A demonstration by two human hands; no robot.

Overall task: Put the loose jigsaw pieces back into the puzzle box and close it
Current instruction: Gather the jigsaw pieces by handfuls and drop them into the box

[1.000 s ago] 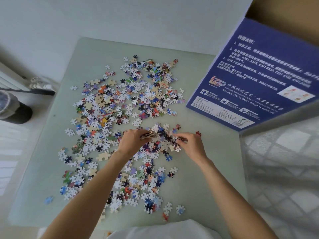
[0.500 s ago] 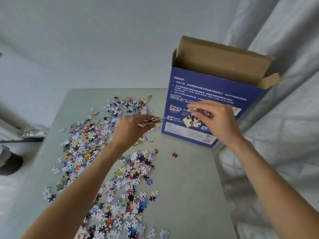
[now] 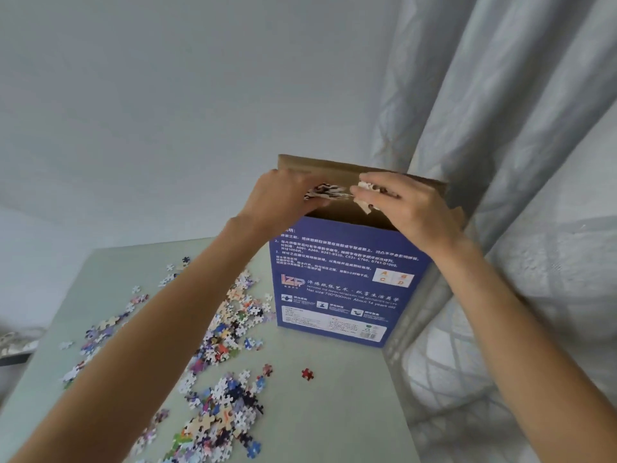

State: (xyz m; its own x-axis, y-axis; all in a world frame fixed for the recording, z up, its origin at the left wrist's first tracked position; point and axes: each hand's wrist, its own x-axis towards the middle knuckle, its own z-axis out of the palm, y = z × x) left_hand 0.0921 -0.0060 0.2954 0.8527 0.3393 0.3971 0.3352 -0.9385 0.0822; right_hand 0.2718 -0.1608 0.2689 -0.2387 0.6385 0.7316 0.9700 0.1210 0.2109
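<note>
Pale green table (image 3: 334, 412) strewn with loose jigsaw pieces (image 3: 220, 332); left hand (image 3: 283, 198) and right hand (image 3: 410, 208) each clutch handfuls above the upright, open puzzle box (image 3: 344, 279), where pieces may spill outside its narrow mouth.

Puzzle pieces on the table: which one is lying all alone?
The red piece, lying apart on the bare table near the blue box; the others lie bunched together.

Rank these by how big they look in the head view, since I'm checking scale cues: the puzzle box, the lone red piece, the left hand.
1. puzzle box, clearly largest.
2. left hand, much smaller in the frame.
3. red piece, tiny on the table.
</note>
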